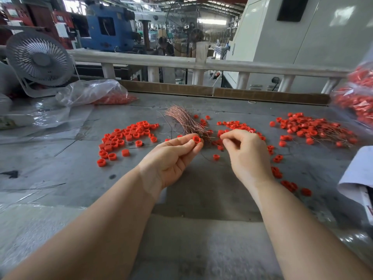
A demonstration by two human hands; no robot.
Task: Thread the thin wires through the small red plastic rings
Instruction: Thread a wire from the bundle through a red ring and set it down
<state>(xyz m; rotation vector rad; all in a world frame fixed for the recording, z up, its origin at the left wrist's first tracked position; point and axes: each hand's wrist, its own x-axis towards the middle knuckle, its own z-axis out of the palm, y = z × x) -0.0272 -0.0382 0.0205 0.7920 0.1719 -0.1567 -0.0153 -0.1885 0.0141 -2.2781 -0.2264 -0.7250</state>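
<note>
On the grey table (pixel 60 158), left hand (pixel 171 158) pinches a red ring (pixel 196 139).

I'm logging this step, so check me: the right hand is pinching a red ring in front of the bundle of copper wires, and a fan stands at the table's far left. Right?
Not quite. In the head view it is the left hand that pinches the red ring, not the right hand. The rest holds: the ring is in front of the bundle of copper wires, and the fan stands at the table's far left.
</note>
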